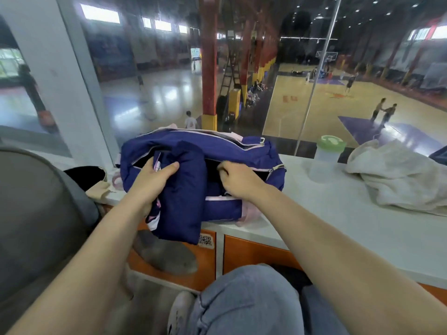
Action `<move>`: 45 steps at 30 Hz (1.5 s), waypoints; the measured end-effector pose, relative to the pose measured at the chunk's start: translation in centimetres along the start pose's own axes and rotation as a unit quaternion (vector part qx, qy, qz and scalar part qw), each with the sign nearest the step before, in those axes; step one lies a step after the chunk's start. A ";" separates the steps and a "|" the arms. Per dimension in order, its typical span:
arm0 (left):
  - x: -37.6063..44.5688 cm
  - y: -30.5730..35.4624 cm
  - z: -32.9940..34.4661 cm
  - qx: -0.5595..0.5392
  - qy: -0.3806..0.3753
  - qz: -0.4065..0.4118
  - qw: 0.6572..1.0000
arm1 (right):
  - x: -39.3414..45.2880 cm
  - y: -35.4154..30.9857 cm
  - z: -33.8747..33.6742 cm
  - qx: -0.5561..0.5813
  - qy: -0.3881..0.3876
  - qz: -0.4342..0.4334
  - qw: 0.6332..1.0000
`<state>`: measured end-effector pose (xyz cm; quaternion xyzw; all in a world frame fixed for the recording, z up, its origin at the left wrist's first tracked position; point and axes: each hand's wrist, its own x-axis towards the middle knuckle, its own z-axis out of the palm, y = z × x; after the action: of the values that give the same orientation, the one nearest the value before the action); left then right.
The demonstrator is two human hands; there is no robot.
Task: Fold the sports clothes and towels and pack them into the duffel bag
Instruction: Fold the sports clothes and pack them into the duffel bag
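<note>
A navy duffel bag (pixel 217 146) with pale pink trim lies on the white counter (pixel 362 226), its top zipper open. My left hand (pixel 154 177) grips a folded navy garment (pixel 183 204) with pink-white print, held upright at the bag's front left; its lower end hangs over the counter edge. My right hand (pixel 238 180) is closed on the front edge of the bag's opening, pulling it toward me. A crumpled off-white towel (pixel 399 180) lies on the counter to the right, apart from both hands.
A clear plastic bottle with a green lid (pixel 325 160) stands between bag and towel. A black and beige item (pixel 89 177) sits left of the bag. A glass wall rises right behind the counter. Orange locker doors (pixel 254 257) are below; my knee (pixel 242 298) is underneath.
</note>
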<state>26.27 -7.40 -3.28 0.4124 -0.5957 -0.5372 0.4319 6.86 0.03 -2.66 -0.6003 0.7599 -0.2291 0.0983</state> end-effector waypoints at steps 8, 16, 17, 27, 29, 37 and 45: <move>-0.3 -3.5 2.4 0.147 -0.020 0.012 0.989 | -1.9 3.8 0.3 -0.178 -0.041 0.027 0.983; -1.9 -3.0 7.5 0.165 -0.085 0.030 0.982 | -4.9 7.6 -2.9 -0.204 -0.075 0.104 0.971; -2.1 -2.9 8.1 0.166 -0.089 0.032 0.982 | -5.4 8.1 -3.1 -0.204 -0.076 0.110 0.970; -3.1 -2.1 9.9 0.084 -0.123 0.017 0.989 | -7.2 8.3 -4.1 -0.174 -0.012 0.111 0.978; -2.9 -2.1 9.2 0.007 -0.134 -0.005 0.991 | -6.9 6.5 -4.2 -0.071 0.044 0.091 0.992; -3.0 -1.2 7.7 -0.061 -0.190 0.014 0.980 | -5.6 2.3 -1.4 0.462 0.021 0.127 0.878; 1.9 -0.4 3.6 0.376 0.037 0.377 0.845 | -5.1 4.7 -1.1 0.524 0.007 0.142 0.840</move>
<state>22.25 -8.24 -3.68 0.3063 -0.8453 -0.0516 0.4347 3.63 5.95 -4.52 -0.3434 0.6039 -0.5806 0.4247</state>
